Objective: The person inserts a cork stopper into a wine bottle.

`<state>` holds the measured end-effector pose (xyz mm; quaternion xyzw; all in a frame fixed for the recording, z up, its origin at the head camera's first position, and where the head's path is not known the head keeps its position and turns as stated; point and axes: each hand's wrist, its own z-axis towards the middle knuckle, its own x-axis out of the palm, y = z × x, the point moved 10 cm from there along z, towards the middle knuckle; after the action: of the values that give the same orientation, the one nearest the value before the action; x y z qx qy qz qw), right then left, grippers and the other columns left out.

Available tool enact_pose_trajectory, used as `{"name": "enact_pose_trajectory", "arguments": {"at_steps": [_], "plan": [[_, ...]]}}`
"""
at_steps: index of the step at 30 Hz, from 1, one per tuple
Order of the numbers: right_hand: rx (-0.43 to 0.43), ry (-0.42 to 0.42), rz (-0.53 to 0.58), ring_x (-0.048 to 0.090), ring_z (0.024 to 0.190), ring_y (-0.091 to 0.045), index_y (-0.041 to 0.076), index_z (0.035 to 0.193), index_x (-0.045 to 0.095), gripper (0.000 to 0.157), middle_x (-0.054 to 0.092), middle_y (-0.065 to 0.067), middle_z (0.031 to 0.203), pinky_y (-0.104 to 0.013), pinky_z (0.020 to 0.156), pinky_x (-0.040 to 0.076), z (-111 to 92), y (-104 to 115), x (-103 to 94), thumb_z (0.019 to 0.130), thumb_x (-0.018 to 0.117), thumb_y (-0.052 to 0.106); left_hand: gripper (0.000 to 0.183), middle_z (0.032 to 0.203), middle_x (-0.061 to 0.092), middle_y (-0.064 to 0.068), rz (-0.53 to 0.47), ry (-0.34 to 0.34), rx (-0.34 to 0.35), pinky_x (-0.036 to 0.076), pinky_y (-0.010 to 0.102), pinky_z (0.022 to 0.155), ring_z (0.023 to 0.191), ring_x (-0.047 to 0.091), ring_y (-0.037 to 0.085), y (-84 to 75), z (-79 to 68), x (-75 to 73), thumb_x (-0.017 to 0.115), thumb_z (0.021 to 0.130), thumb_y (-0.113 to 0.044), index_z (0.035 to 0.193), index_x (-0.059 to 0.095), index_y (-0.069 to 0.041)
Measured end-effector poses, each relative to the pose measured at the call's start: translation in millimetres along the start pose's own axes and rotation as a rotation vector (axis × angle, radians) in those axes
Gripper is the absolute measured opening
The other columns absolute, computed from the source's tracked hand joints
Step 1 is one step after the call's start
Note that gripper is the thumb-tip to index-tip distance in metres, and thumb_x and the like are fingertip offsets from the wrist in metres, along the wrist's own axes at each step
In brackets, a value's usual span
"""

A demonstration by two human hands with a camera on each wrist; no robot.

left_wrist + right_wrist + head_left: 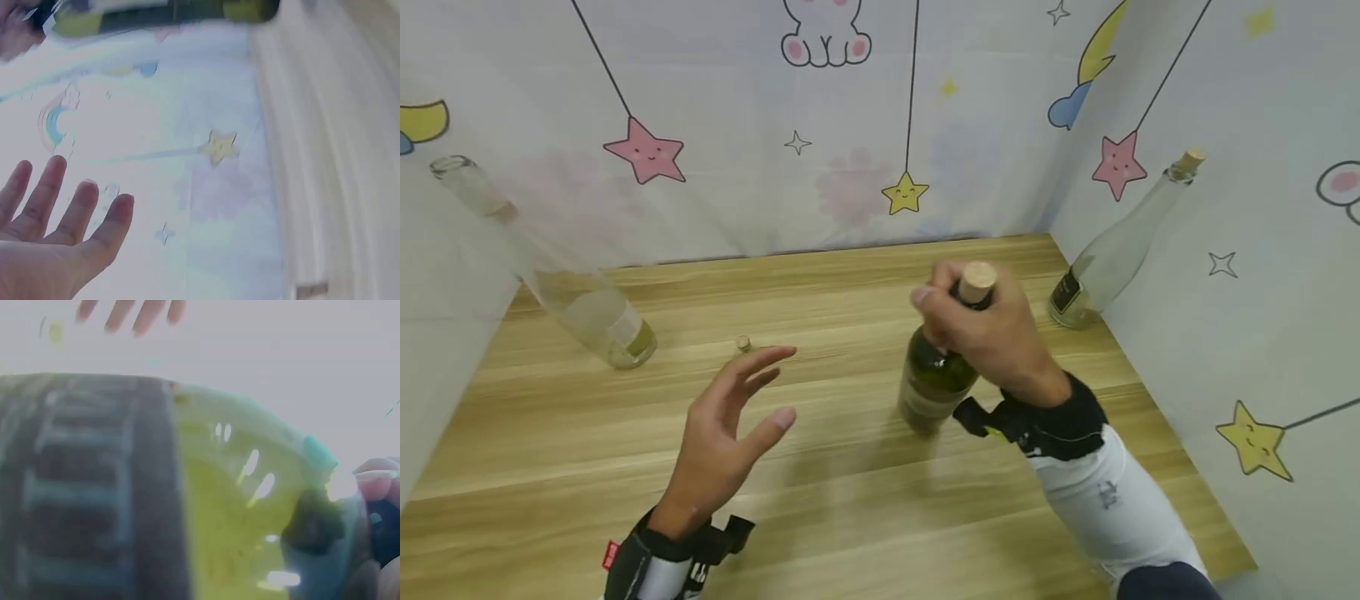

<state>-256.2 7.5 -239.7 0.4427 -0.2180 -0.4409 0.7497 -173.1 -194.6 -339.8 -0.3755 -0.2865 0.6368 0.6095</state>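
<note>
My right hand (pixel 981 333) grips a green glass wine bottle (pixel 936 371) around its neck. A cork (pixel 978 282) sticks out of the bottle's mouth above the fingers. In the right wrist view the bottle's shoulder (pixel 231 487) and dark label (pixel 94 487) fill most of the picture. My left hand (pixel 722 437) hovers left of the bottle, fingers spread and relaxed, holding nothing. Just beyond its fingertips, a small cork (pixel 743 343) lies on the wooden table (pixel 820 500). That cork (pixel 311 289) also shows at the bottom of the left wrist view.
At the back left stands a clear glass bottle (pixel 576 304) with something beige in its neck. Another clear bottle (pixel 1112 258), topped by a cork (pixel 1191 161), is at the right edge. Cloth walls (pixel 737 100) printed with stars enclose the table's back and sides.
</note>
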Motion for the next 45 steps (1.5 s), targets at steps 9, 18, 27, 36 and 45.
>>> {"name": "enact_pose_trajectory", "arguments": {"at_steps": [9,18,27,36,45], "plan": [[0.007,-0.401,0.027,0.035,0.043,-0.017,-0.003,0.058,0.047,0.037,0.043,-0.005,0.052,-0.026,0.037,0.032,-13,3,-147.1,0.092,0.053,-0.015,0.053,0.138,0.054,0.021,0.111,-0.150,-0.091,0.042,0.020,0.110,0.132,0.049,0.021,6.6,-0.5,-67.9,0.057,0.089,0.024,0.139,0.047,0.009],[0.103,-0.767,0.131,0.035,0.036,-0.015,-0.002,0.060,0.044,0.037,0.040,-0.006,0.049,-0.025,0.033,0.035,-47,-10,-267.5,0.093,0.059,-0.010,0.046,0.135,0.057,0.021,0.051,-0.261,-0.145,0.047,0.015,0.103,0.128,0.053,0.020,10.8,-11.1,-102.7,0.055,0.092,0.020,0.137,0.047,0.012],[0.157,-0.925,0.213,0.036,0.032,-0.016,-0.001,0.058,0.039,0.040,0.041,-0.007,0.046,-0.027,0.029,0.038,-61,-24,-306.3,0.089,0.060,-0.016,0.045,0.132,0.059,0.021,-0.019,-0.303,-0.136,0.049,0.015,0.101,0.126,0.055,0.022,12.2,-13.3,-112.7,0.054,0.091,0.022,0.135,0.047,0.015],[0.137,-0.978,0.182,0.037,0.031,-0.016,0.001,0.057,0.038,0.041,0.040,-0.006,0.045,-0.026,0.029,0.039,-66,-33,-319.7,0.088,0.059,-0.015,0.046,0.131,0.059,0.021,-0.080,-0.277,-0.100,0.049,0.016,0.102,0.126,0.055,0.022,18.4,-14.3,-109.5,0.053,0.091,0.025,0.135,0.045,0.017],[0.163,-0.983,0.150,0.037,0.032,-0.015,0.000,0.057,0.038,0.040,0.039,-0.005,0.046,-0.025,0.028,0.036,-60,-42,-326.8,0.088,0.058,-0.014,0.047,0.131,0.059,0.020,-0.109,-0.306,-0.123,0.049,0.016,0.102,0.125,0.055,0.023,24.7,-20.4,-106.0,0.052,0.091,0.025,0.136,0.044,0.018]]}}
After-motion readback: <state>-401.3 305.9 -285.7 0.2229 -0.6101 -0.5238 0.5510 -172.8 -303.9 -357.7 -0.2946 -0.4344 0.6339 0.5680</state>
